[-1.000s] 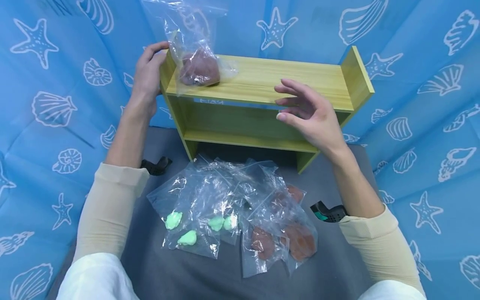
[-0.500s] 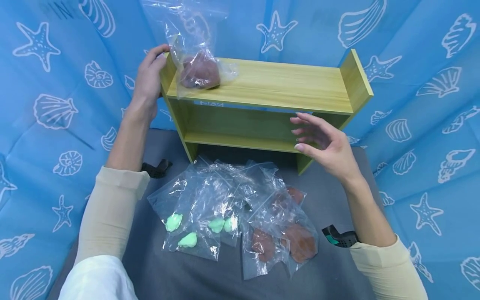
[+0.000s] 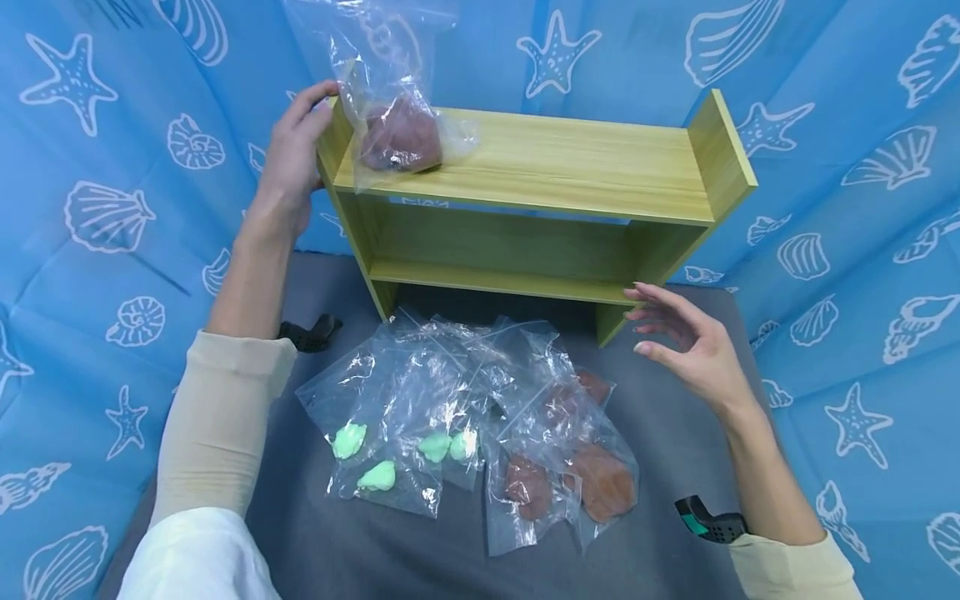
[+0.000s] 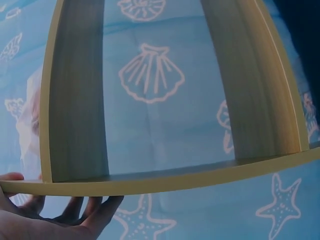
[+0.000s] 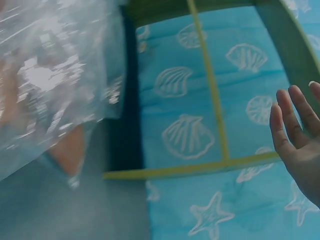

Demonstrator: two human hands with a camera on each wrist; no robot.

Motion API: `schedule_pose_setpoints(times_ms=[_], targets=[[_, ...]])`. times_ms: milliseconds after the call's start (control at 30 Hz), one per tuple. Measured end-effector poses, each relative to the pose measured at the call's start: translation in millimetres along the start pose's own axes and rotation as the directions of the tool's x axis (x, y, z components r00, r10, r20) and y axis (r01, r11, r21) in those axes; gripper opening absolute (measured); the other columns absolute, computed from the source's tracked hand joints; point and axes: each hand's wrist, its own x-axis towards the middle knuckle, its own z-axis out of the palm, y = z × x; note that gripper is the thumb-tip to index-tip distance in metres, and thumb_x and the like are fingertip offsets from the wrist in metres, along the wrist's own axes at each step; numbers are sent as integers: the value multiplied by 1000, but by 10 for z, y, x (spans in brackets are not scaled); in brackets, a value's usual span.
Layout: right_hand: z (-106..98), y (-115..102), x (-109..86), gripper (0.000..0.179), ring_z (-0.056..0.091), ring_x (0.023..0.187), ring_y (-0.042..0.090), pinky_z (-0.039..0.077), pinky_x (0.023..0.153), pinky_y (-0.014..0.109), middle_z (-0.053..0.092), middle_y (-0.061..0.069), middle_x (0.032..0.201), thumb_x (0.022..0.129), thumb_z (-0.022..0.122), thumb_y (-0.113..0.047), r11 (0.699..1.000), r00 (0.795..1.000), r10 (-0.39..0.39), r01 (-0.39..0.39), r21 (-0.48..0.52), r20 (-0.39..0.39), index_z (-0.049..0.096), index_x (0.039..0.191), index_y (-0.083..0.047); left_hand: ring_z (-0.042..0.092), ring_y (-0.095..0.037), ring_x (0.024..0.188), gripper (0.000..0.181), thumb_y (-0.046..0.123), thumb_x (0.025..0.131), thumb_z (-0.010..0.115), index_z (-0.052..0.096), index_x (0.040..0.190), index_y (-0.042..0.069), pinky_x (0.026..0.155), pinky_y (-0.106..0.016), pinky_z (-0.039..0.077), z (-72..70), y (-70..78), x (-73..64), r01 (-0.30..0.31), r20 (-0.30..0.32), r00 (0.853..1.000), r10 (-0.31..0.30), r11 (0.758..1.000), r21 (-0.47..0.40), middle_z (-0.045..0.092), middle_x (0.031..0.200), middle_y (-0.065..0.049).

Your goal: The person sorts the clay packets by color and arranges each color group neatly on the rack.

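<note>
A two-tier wooden shelf stands at the back of the table. On its upper left side panel rests my left hand. The left wrist view shows that hand with one fingertip over the panel's edge and the other fingers along its outer face. A clear zip bag with a reddish-brown lump sits upright on the top board's left end. Beyond the shelf's lower right corner my right hand hovers with parted, loosely bent fingers, holding nothing; it also appears as a hand in the right wrist view.
Overlapping clear bags lie on the grey tablecloth before the shelf. Those on the left hold pale green lumps; those on the right hold brown lumps. A blue shell-print curtain hangs behind and at both sides.
My right hand has moved down and to the right, from in front of the top board to beside the shelf's lower right corner. The left hand and the bagged lump have stayed put.
</note>
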Motion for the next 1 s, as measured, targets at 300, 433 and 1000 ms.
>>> schedule_pose_setpoints(times_ms=[300, 433, 1000], targets=[[-65, 160, -377, 69, 59, 117, 21, 50, 92, 27, 54, 16, 139, 82, 68, 20, 979, 991, 135, -135, -156, -8, 45, 145, 2, 43, -15, 125, 37, 39, 107, 36, 48, 142, 35, 109, -52, 28, -16, 1, 0, -6, 10, 1000, 6, 1000, 25, 46, 139, 4], [-56, 199, -539, 70, 59, 117, 18, 50, 92, 24, 54, 14, 140, 83, 68, 18, 962, 985, 175, -170, -215, 2, 44, 147, 0, 42, -14, 126, 37, 39, 107, 36, 48, 142, 36, 110, -52, 27, -9, 0, -3, 5, 8, 1000, -5, 1000, 24, 46, 139, 4], [88, 505, -1198, 62, 58, 117, 15, 50, 89, 20, 55, 11, 139, 90, 69, 6, 910, 940, 334, -341, -237, -71, 46, 146, -4, 35, -12, 135, 37, 38, 107, 37, 47, 143, 37, 113, -53, 25, 3, 0, -10, 15, -1, 1000, -15, 999, 30, 41, 145, 7]])
